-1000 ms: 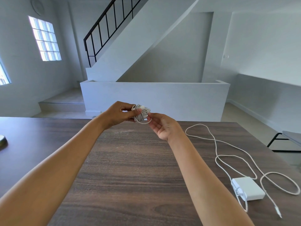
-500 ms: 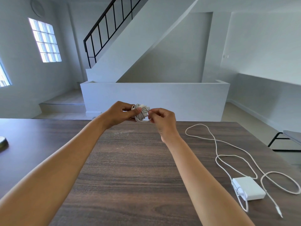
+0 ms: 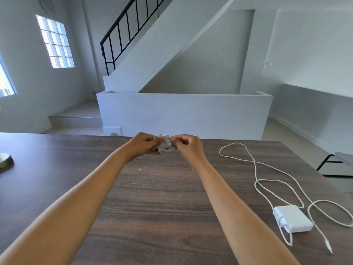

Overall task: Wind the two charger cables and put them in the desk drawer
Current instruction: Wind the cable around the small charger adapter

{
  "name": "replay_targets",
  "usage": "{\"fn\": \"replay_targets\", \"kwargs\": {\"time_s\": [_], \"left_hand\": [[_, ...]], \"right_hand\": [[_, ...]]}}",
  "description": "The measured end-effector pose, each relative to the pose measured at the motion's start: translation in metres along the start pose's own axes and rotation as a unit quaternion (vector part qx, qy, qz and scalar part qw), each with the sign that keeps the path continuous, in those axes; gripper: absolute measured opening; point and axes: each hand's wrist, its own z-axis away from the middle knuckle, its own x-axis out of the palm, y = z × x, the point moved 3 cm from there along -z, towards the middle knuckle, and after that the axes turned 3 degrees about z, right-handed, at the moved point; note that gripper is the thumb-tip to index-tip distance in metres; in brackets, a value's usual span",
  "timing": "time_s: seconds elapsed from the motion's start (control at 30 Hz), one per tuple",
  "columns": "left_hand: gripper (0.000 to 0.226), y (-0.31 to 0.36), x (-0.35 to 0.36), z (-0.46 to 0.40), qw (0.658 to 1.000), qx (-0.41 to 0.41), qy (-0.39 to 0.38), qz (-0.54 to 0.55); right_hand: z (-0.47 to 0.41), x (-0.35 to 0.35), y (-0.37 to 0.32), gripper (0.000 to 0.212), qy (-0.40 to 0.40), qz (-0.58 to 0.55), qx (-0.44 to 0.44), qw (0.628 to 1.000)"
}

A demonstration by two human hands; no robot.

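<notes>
A small white charger cable, wound into a tight bundle, hangs in the air above the far middle of the dark wooden desk. My left hand grips the bundle from the left, thumb on top. My right hand pinches the cable's end at the bundle's right side. The second charger, a white power brick, lies on the desk at the right with its long white cable spread out in loose loops. No drawer shows in this view.
A dark round object sits at the desk's left edge. A black-framed bench stands past the desk's right side. Behind the desk are a low white wall and a staircase with a black railing.
My right hand turned from palm-up to knuckles-up and closed its fingers on the cable end at the bundle. My left hand kept its grip. The other charger stayed still.
</notes>
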Motion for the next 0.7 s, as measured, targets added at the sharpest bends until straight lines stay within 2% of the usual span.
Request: {"fn": "replay_targets", "kwargs": {"time_s": [0.1,0.17,0.33,0.53,0.7], "left_hand": [[0.040,-0.028,0.001,-0.003,0.997,-0.051,0.040,0.037],[0.037,-0.047,0.003,-0.004,0.992,-0.093,0.068,0.061],[0.036,-0.085,0.012,-0.002,0.982,-0.161,0.102,0.012],[0.046,-0.107,0.024,0.005,0.971,-0.167,0.123,-0.118],[0.040,-0.115,0.026,0.009,0.967,-0.148,0.103,-0.179]], "right_hand": [[0.004,-0.002,0.025,0.034,-0.021,0.102,0.016,0.994],[0.008,-0.002,0.053,0.043,-0.060,0.198,0.029,0.978],[0.024,0.005,0.117,0.054,-0.169,0.431,0.061,0.884],[0.039,0.009,0.148,0.059,-0.206,0.489,0.107,0.841],[0.043,0.010,0.152,0.059,-0.194,0.511,0.093,0.832]]}}
